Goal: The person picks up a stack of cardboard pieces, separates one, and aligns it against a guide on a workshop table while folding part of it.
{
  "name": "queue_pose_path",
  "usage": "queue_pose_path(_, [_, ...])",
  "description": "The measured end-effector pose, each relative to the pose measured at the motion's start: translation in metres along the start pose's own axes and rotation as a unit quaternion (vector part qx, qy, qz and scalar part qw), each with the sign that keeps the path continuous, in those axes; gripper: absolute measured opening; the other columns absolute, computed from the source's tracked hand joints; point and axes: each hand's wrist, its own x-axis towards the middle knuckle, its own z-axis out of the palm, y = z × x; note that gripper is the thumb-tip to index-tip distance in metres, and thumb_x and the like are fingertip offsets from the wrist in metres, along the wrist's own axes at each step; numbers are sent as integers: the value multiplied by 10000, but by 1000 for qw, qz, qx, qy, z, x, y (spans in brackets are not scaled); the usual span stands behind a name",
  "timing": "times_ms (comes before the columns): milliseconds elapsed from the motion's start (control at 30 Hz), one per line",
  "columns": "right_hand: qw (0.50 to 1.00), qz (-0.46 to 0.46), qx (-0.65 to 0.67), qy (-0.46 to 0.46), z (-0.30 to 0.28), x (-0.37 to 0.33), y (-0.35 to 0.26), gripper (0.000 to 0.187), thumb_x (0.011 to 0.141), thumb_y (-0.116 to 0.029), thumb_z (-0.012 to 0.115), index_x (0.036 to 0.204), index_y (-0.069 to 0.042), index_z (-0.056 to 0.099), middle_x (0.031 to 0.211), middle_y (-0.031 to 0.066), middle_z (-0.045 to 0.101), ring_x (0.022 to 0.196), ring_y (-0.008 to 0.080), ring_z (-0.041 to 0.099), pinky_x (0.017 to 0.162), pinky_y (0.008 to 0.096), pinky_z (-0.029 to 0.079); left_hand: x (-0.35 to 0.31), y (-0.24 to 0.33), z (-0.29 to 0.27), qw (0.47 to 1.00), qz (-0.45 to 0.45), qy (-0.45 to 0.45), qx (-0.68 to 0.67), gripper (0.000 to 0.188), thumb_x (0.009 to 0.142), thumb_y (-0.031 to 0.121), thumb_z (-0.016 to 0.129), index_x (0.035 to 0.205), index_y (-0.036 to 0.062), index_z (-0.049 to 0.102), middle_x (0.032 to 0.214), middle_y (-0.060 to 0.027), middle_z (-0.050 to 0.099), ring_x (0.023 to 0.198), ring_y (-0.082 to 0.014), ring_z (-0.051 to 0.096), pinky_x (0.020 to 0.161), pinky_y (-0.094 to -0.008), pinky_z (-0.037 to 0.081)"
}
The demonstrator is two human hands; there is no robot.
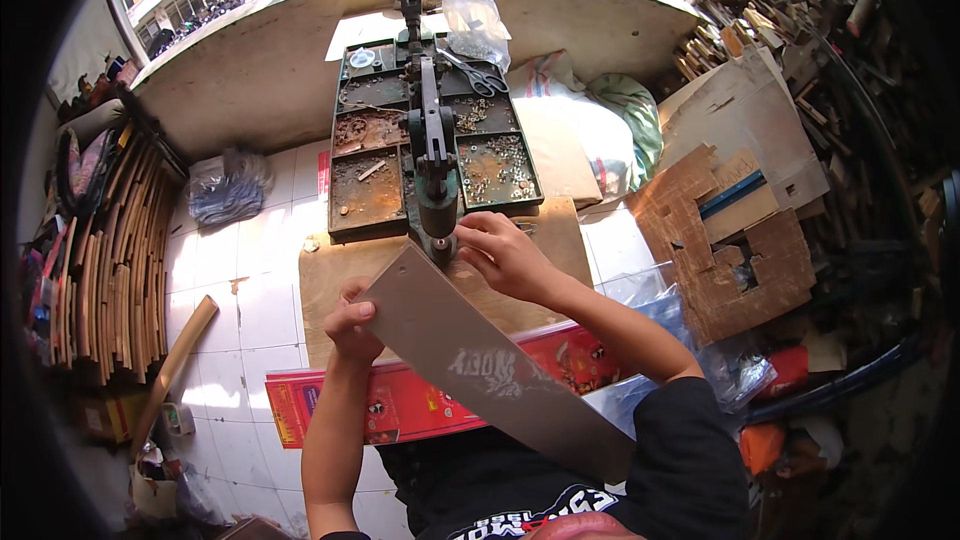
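My left hand [355, 325] grips the left edge of a long grey flat strip [480, 350], thumb on top. The strip slants from the press down to the right, across my body, with a small round mark near its far corner. That corner lies close to the base of a dark green hand press [435, 175]. My right hand [508, 258] is beside the press's lower end, right of the strip, thumb and fingers bent together. Whatever they pinch is too small to make out. A small shiny ring [441, 243] shows at the press base.
A compartmented metal tray [368, 233] of small metal fittings surrounds the press, with scissors [480, 78] on it. Red printed sheets [290, 410] lie before me over a wooden board [325, 290]. Wood strips [120, 260] stack at left; cut brown boards [690, 270] lie at right.
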Motion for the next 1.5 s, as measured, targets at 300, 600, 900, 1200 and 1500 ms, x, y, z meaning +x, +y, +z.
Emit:
queue_pose_path(300, [782,297,448,-317,-82,-101,-92,603,945,-276,657,1432,-14,416,1128,140,662,1089,192,608,960,320,459,1,0,-7,996,-18,-46,-70,218,749,92,646,923,-39,649,880,-165,703,781,-226,679,719,-337,550])
queue_pose_path(600, [908,287,259,-161,-80,-134,-112,793,886,-65,695,1523,-50,224,1230,249,624,1112,271,634,937,342,478,6,-2,5,989,-57,-8,138,324,855,182,681,1099,-27,639,966,-96,704,903,-154,657,838,-280,493])
queue_pose_path(900, [914,292,262,-102,-86,-149,-105,736,921,-35,612,1536,-36,207,1281,260,599,1180,306,607,981,342,448,10,13,43,930,-135,-9,341,465,938,277,658,1286,-2,529,1075,-107,669,967,-203,664,782,-347,574])
queue_pose_path(1200, [874,361,313,-92,-85,-159,-81,712,929,-35,582,1542,-36,220,1334,219,572,1217,236,563,1033,318,406,25,-5,38,930,-219,48,290,357,939,172,639,1186,-61,529,942,-126,670,777,-180,707,729,-313,608])
queue_pose_path(1500, [827,404,383,-85,-75,-133,-63,708,939,-22,565,1542,-11,195,1474,175,437,1318,200,452,1077,295,344,43,-24,13,962,-147,86,211,296,951,202,645,1130,-23,575,962,-97,684,764,-152,686,751,-308,594])
